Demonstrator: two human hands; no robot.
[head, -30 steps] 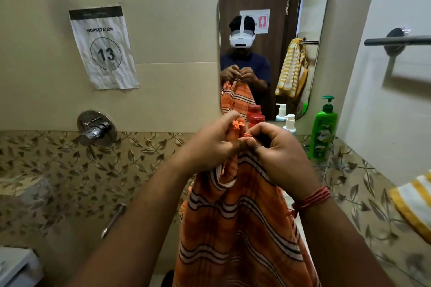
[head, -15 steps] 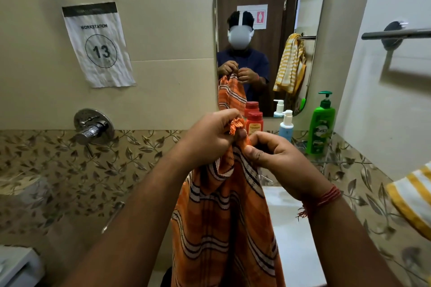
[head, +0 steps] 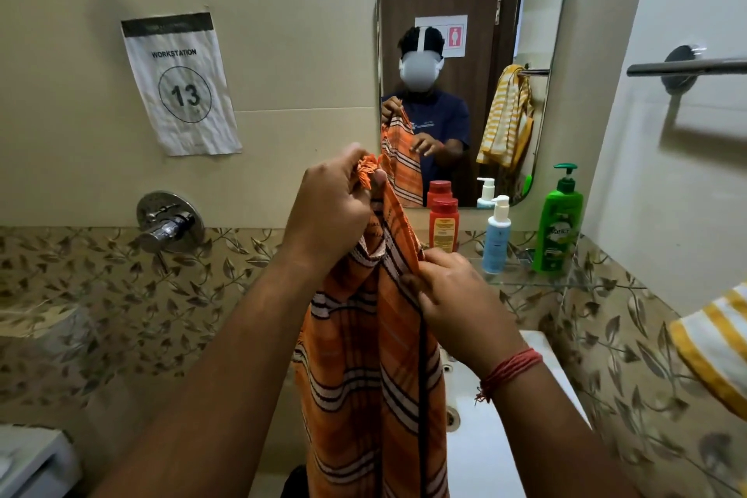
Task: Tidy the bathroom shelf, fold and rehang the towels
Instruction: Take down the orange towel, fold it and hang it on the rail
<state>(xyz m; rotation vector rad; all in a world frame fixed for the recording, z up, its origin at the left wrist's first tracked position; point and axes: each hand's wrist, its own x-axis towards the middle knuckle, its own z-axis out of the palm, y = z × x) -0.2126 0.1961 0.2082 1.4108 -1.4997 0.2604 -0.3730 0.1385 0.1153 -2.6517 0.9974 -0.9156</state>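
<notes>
Orange towel (head: 376, 356) runs off bottom edge — yellow towel (head: 715, 340) cropped right.

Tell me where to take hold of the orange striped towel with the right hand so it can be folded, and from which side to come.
Take the orange striped towel by its right-hand edge, just below the fringed corner that the left hand grips. The right hand already sits on that edge, so come in from the right. The towel hangs straight down, so that edge probably lies free for a pinch grip.

towel bar (head: 687, 67): bare | glass shelf (head: 537, 282): three bottles, probably crowded
</notes>
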